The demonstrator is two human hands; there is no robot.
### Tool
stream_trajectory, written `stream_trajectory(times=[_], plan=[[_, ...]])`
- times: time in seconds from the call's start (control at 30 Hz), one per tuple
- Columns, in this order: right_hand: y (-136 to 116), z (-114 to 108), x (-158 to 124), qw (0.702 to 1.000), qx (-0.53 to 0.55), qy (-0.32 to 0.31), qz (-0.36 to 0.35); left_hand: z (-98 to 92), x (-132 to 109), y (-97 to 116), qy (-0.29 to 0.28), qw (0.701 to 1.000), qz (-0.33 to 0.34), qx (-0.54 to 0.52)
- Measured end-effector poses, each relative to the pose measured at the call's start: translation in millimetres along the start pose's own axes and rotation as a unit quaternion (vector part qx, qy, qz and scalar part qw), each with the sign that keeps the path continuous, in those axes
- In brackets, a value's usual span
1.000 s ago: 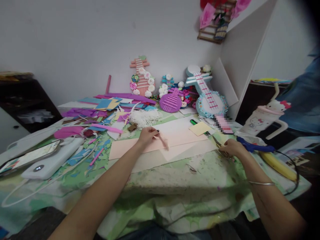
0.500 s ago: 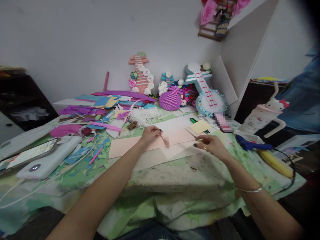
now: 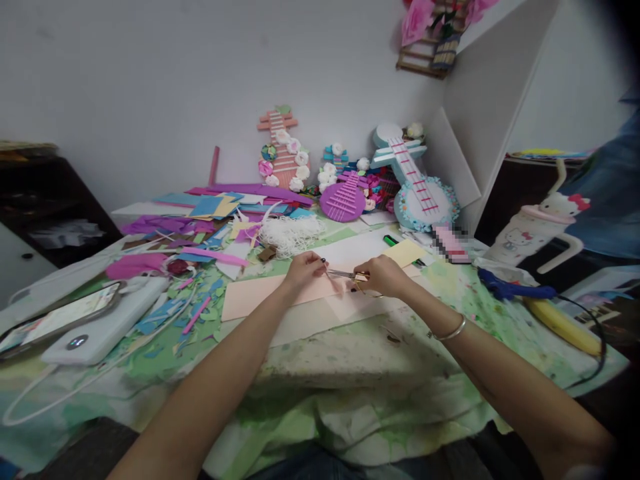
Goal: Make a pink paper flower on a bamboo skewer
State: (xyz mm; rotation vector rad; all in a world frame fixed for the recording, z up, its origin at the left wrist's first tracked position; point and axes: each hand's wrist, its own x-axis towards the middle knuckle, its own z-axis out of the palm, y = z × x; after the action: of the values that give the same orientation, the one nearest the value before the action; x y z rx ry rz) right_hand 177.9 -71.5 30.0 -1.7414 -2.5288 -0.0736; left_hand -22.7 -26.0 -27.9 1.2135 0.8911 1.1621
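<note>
My left hand point(image 3: 304, 272) pinches a small strip of thin peach paper point(image 3: 339, 285), which hangs from the fingertips. Gold-handled scissors point(image 3: 361, 276) are in my right hand point(image 3: 383, 277), their blades pointing left and reaching to the fingertips of my left hand. Whether the blades are cutting the strip is too small to tell. Under both hands lies a long peach sheet point(image 3: 255, 298) on top of white paper point(image 3: 295, 327).
At left are a power bank point(image 3: 107, 323), a phone point(image 3: 65, 317) and coloured paper scraps point(image 3: 210, 300). White string point(image 3: 293, 233) lies behind my left hand. Decorated paper instruments point(image 3: 343, 200) stand along the wall. A glue gun point(image 3: 515, 287) and a cup point(image 3: 530, 233) are at right.
My right hand has moved left with the scissors, bringing the blades up to the paper strip at my left fingertips. My left hand keeps its pinch in nearly the same place.
</note>
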Motion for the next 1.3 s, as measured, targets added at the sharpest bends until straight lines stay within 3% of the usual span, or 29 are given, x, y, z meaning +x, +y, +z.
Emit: stream_trajectory(times=[0.7, 0.77, 0.87, 1.0, 1.07, 1.13, 1.2, 1.3], plan=[[-1, 10, 9, 0.999, -0.04, -0.011, -0.012, 1.0, 4, -3, 0.011, 1.0, -0.002, 0.016], [1, 11, 7, 1.0, -0.029, -0.004, -0.008, -0.2, 6, -1, 0.028, 0.999, -0.001, 0.029], [8, 10, 4, 1.0, 0.012, 0.019, 0.013, -13.1, 10, 7, 0.098, 0.993, 0.011, 0.063], [22, 11, 2, 0.991, 0.099, 0.074, 0.048, -46.9, 7, 25, 0.247, 0.955, 0.056, 0.153], [29, 16, 2, 0.983, 0.136, 0.106, 0.07, -59.4, 2, 32, 0.342, 0.872, 0.065, 0.344], [33, 23, 2, 0.972, 0.176, 0.128, 0.092, -62.1, -3, 36, 0.339, 0.819, 0.035, 0.462], [34, 30, 2, 0.96, 0.224, 0.135, 0.104, -54.4, -6, 35, 0.31, 0.79, 0.027, 0.528], [34, 36, 1, 0.944, 0.279, 0.135, 0.109, -32.0, -5, 25, 0.168, 0.798, 0.144, 0.56]])
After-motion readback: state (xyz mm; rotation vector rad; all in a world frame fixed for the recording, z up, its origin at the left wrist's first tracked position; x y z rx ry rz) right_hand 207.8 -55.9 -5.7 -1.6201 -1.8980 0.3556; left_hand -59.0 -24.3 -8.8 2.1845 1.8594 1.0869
